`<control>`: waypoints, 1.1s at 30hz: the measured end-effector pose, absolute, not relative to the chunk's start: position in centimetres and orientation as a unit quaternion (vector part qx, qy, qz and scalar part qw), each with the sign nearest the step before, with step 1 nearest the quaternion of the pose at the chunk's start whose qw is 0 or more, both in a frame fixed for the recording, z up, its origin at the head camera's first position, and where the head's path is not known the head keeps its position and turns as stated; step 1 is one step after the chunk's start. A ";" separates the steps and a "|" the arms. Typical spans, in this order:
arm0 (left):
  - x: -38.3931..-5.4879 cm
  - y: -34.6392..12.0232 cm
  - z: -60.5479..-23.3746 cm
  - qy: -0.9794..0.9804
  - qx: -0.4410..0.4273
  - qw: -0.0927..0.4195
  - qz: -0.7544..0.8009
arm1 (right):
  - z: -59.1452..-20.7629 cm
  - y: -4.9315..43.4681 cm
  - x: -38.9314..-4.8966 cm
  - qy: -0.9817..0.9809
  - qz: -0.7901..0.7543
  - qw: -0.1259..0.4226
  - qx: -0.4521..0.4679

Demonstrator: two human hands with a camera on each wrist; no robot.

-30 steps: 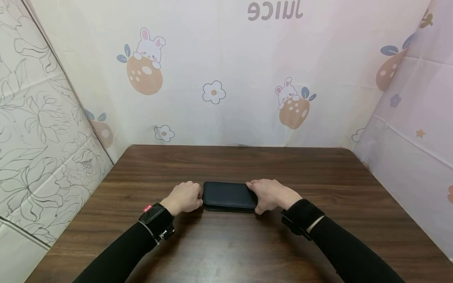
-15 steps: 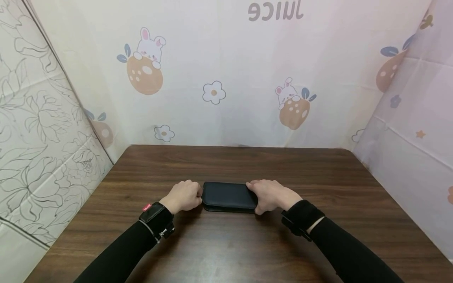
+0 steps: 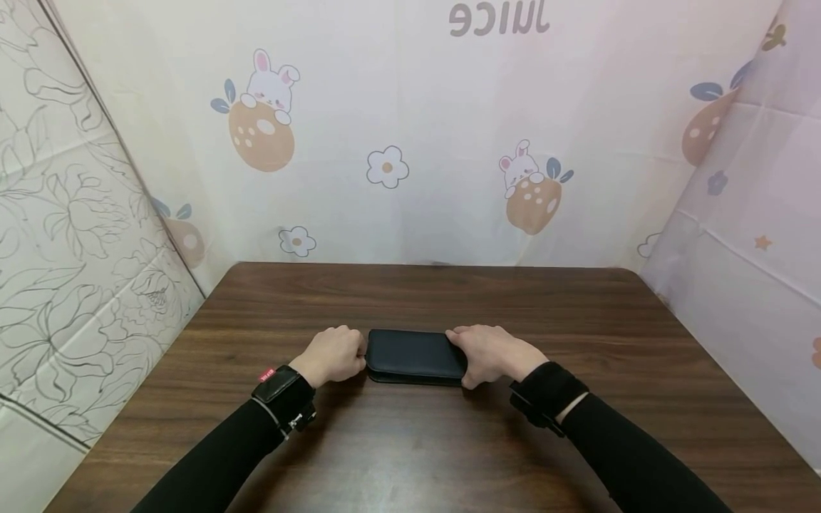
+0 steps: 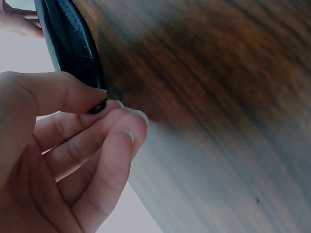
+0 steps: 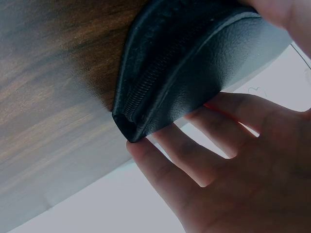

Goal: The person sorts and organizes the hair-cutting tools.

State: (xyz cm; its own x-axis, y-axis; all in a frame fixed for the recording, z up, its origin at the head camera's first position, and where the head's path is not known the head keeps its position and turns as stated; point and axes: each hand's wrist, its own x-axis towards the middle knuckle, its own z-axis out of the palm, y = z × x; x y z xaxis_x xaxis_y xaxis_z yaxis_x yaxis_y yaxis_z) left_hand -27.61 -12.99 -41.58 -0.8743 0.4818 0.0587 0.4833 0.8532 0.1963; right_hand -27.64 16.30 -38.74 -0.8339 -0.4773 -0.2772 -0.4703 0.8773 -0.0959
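A black leather-look zip wallet [image 3: 415,354] lies flat on the brown wooden table [image 3: 436,442], its long side running left to right. At the left end, my left hand [image 3: 331,355] pinches a small black tip between thumb and curled fingers. Whether that tip is the zip pull or the wallet's corner, I cannot tell. My right hand [image 3: 490,354] grips the right end, thumb on the near edge and fingers over the far side. Dark zip teeth [image 5: 148,80] run along the edge in the right wrist view.
Behind the table hangs a pale curtain [image 3: 442,92] printed with rabbits, fruit and flowers. A white panel [image 3: 83,235] with line-drawn flowers stands at the left, and another pale curtain [image 3: 757,299] at the right. Black straps circle both wrists.
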 end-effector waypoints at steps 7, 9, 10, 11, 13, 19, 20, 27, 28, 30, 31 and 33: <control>-27.8 -13.0 -41.7 -0.963 -0.248 -0.006 -0.106 | -38.7 16.3 -27.6 0.957 -0.011 0.148 -0.249; -27.9 -13.0 -41.7 -0.963 -0.248 -0.007 -0.105 | -38.7 16.3 -27.6 0.957 -0.010 0.147 -0.250; -27.9 -13.1 -41.8 -0.963 -0.248 -0.007 -0.106 | -38.7 16.3 -27.6 0.957 -0.010 0.147 -0.250; -27.9 -13.1 -41.8 -0.963 -0.248 -0.006 -0.105 | -38.7 16.3 -27.7 0.957 -0.010 0.147 -0.250; -27.9 -13.1 -41.7 -0.963 -0.249 -0.004 -0.105 | -38.8 16.3 -27.7 0.957 -0.009 0.145 -0.250; -27.8 -13.1 -41.7 -0.963 -0.249 -0.002 -0.099 | -38.8 16.2 -27.8 0.957 -0.008 0.145 -0.251; -27.8 -13.1 -41.7 -0.963 -0.250 -0.002 -0.099 | -38.8 16.2 -27.8 0.957 -0.009 0.145 -0.251; -27.9 -13.1 -41.7 -0.964 -0.248 -0.007 -0.099 | -38.9 16.3 -27.8 0.957 -0.007 0.147 -0.251; -27.9 -13.1 -41.7 -0.964 -0.248 -0.009 -0.098 | -38.9 16.3 -27.8 0.957 -0.007 0.148 -0.251; -28.0 -13.1 -41.7 -0.964 -0.246 -0.013 -0.099 | -38.9 16.3 -27.8 0.957 -0.007 0.149 -0.250; -28.0 -13.1 -41.7 -0.964 -0.246 -0.013 -0.100 | -38.9 16.3 -27.8 0.957 -0.007 0.150 -0.250; -28.0 -13.1 -41.6 -0.964 -0.245 -0.014 -0.101 | -38.9 16.3 -27.8 0.957 -0.007 0.150 -0.250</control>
